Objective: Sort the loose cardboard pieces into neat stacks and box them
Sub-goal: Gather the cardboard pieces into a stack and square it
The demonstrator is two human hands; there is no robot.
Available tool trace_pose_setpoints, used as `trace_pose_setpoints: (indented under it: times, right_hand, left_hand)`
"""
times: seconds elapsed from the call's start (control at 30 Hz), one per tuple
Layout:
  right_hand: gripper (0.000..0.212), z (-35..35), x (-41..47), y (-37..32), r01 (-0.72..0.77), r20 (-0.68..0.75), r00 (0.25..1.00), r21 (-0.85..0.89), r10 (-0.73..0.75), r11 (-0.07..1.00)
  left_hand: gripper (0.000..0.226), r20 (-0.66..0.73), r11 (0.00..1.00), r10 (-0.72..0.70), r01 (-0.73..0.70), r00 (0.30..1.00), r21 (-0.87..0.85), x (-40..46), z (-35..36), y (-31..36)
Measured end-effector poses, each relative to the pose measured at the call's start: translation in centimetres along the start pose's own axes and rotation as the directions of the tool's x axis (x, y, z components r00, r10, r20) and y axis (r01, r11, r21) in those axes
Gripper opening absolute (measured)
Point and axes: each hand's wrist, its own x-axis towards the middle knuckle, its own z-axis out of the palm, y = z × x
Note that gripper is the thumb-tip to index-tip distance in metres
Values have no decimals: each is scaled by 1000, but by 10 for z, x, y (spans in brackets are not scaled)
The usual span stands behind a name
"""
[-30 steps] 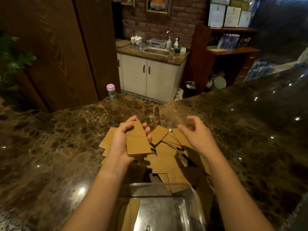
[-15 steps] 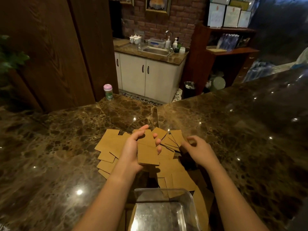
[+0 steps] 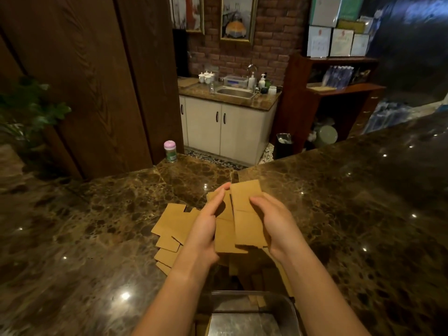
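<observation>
Right hand point(image 3: 278, 224) had lifted a cardboard piece point(image 3: 247, 214) to the left hand's stack point(image 3: 224, 229).
Both hands gripped cardboard above the surface point(image 3: 97, 226); stacking was underway.

I see both bare forearms reaching forward, hands raised close together. My left hand point(image 3: 206, 224) curls its fingers around a held stack point(image 3: 224, 229), thumb up top. My right hand point(image 3: 276, 225) pinches a card point(image 3: 247, 214) against it, fingers bent
</observation>
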Motion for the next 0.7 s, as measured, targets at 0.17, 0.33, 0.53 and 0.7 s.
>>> trace_pose_setpoints:
  times: [0.17, 0.33, 0.53, 0.7]
  right_hand:
    - [24, 24, 10, 31, 122, -27, 987, -517, -159, 847]
    - [77, -20, 42, 36, -96, 59, 990, -384, 128, 918]
    - [101, -28, 51, 77, -280, -186, 865, -950, 465, 140]
    - [57, -26, 63, 84, -269, -107, 897, -902, 429, 337]
  left_hand:
    - [34, -29, 995, -21, 18, 999, -103, 5, -2, -5]
    - [32, -183, 964, 5, -54, 983, -261, 7, -41, 12]
    - [40, -258, 969, 9, -72, 966, -238, 7, -58, 20]
    - [34, -268, 965, -28, -44, 963, -258, 7, -49, 9]
